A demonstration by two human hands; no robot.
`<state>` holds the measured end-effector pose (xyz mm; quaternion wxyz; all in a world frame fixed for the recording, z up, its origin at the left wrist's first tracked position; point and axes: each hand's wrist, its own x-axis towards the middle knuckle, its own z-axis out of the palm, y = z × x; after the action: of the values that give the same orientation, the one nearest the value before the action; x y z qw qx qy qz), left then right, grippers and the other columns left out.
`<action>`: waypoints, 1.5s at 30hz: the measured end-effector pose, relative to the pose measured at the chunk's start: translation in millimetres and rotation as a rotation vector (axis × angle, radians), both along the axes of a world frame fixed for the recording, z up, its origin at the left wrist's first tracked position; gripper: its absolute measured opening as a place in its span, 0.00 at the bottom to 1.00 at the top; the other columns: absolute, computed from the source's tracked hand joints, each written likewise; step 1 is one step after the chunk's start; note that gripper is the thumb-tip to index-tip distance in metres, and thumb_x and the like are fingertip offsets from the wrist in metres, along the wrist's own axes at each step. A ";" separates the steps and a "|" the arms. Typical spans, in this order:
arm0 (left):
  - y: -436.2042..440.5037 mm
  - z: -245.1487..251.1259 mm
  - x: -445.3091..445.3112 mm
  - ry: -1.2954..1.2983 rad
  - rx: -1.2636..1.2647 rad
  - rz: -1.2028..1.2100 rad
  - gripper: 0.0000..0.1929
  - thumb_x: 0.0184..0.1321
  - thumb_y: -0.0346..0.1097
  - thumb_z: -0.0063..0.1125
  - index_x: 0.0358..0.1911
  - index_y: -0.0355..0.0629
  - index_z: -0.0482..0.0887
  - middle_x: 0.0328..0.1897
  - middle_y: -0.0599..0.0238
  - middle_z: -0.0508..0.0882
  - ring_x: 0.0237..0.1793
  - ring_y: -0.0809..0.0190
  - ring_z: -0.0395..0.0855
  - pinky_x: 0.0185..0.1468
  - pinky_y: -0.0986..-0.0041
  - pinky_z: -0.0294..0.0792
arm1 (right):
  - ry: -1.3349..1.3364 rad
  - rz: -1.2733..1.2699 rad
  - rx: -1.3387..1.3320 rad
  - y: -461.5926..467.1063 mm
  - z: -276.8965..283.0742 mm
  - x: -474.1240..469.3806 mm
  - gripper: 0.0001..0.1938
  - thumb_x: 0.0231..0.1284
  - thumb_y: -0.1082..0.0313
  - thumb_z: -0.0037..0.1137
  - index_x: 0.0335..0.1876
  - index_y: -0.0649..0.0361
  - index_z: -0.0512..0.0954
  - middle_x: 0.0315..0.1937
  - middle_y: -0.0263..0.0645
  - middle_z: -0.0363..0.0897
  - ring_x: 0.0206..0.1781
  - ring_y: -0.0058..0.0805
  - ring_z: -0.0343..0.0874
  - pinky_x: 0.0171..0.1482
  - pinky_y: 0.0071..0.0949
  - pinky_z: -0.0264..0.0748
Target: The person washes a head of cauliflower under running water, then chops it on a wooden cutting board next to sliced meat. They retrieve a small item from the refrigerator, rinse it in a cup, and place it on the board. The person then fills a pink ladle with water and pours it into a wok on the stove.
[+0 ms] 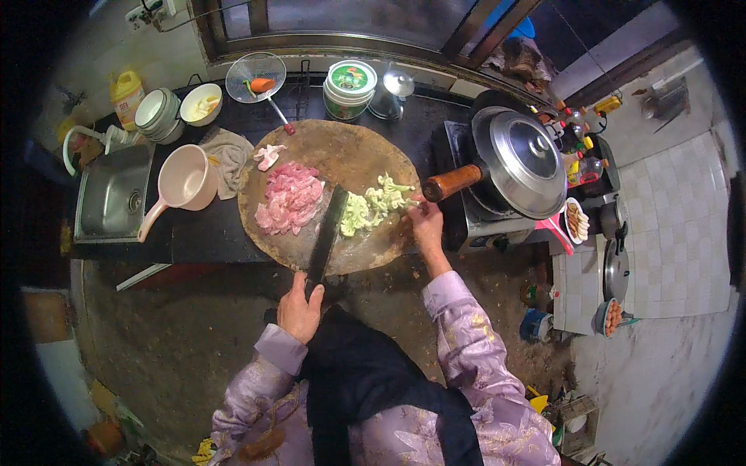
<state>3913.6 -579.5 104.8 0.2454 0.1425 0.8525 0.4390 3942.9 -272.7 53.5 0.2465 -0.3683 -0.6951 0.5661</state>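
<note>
My left hand (299, 311) grips the handle of a kitchen knife (327, 236), whose dark blade points away from me over a round wooden chopping board (344, 148). Cut cauliflower pieces (373, 205) lie on the board to the right of the blade. At the board's right edge, the fingertips of my right hand (426, 224) touch the outermost floret; whether they pinch it is hard to tell. Left of the knife sits a heap of sliced raw meat (290, 199). A smaller pale piece of meat (269, 156) rests apart from it, towards the back left.
A lidded wok (524, 163) stands on the stove at right, its wooden handle (453, 183) jutting towards the board. A pink dipper (185, 177) and a sink (111, 198) are at left. Behind the board are a wire strainer (240, 73) holding a carrot piece and a lidded bucket (349, 90).
</note>
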 end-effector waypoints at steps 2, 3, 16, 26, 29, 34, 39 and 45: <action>-0.7 -0.2 0.3 0.005 -0.009 0.000 0.18 0.64 0.40 0.54 0.52 0.39 0.71 0.43 0.37 0.82 0.46 0.32 0.79 0.47 0.50 0.70 | -0.076 0.003 0.001 4.9 -17.6 0.4 0.12 0.63 0.71 0.53 0.50 0.65 0.75 0.30 0.36 0.79 0.24 0.21 0.79 0.27 0.21 0.75; -1.8 -0.8 1.2 0.001 -0.001 0.002 0.17 0.64 0.40 0.54 0.52 0.39 0.71 0.43 0.37 0.82 0.46 0.32 0.78 0.47 0.50 0.70 | -0.104 0.014 0.010 5.0 -15.6 -1.0 0.13 0.63 0.70 0.52 0.51 0.65 0.75 0.30 0.36 0.79 0.24 0.21 0.80 0.27 0.22 0.76; -6.4 3.0 0.9 -0.006 0.045 0.020 0.17 0.65 0.39 0.54 0.52 0.39 0.72 0.45 0.39 0.82 0.47 0.33 0.78 0.48 0.51 0.70 | -0.164 0.103 0.065 16.1 -27.4 15.5 0.14 0.63 0.68 0.56 0.51 0.62 0.74 0.29 0.36 0.79 0.25 0.23 0.80 0.27 0.23 0.75; -9.6 0.7 0.0 0.066 -0.014 0.032 0.17 0.65 0.41 0.53 0.52 0.40 0.71 0.42 0.38 0.82 0.44 0.32 0.79 0.45 0.49 0.70 | -0.309 0.094 0.579 -24.5 18.0 15.1 0.16 0.57 0.63 0.62 0.49 0.58 0.75 0.25 0.43 0.78 0.29 0.37 0.80 0.35 0.33 0.75; -7.7 1.3 0.7 0.058 -0.017 0.018 0.16 0.65 0.41 0.53 0.51 0.40 0.71 0.40 0.37 0.82 0.43 0.32 0.79 0.45 0.48 0.69 | -0.208 0.217 0.720 -36.1 8.7 6.4 0.16 0.58 0.62 0.62 0.50 0.55 0.76 0.35 0.43 0.81 0.34 0.40 0.82 0.38 0.34 0.77; -6.9 -3.7 5.1 -0.003 -0.088 0.027 0.16 0.65 0.41 0.53 0.50 0.40 0.71 0.40 0.38 0.83 0.43 0.32 0.79 0.45 0.48 0.69 | -0.293 0.418 0.909 -84.7 13.6 -29.0 0.27 0.57 0.58 0.62 0.61 0.54 0.67 0.46 0.44 0.75 0.36 0.50 0.81 0.38 0.43 0.78; -10.0 -2.6 5.5 0.005 -0.013 0.002 0.17 0.65 0.41 0.54 0.51 0.40 0.71 0.41 0.39 0.83 0.44 0.32 0.79 0.45 0.49 0.70 | -0.201 0.354 0.730 -60.5 -9.6 -36.9 0.26 0.58 0.57 0.62 0.60 0.57 0.68 0.46 0.51 0.76 0.38 0.49 0.81 0.40 0.43 0.78; -3.7 -10.9 6.8 0.058 0.074 -0.044 0.16 0.65 0.40 0.55 0.51 0.40 0.71 0.39 0.43 0.84 0.43 0.36 0.82 0.44 0.54 0.71 | -0.038 0.089 -0.212 -29.6 17.8 -8.9 0.19 0.63 0.59 0.60 0.55 0.58 0.75 0.41 0.42 0.81 0.29 0.29 0.80 0.28 0.26 0.76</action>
<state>3920.4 -583.1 93.9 0.2245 0.1831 0.8391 0.4605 3934.1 -302.3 71.3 0.1677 -0.3719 -0.6516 0.6395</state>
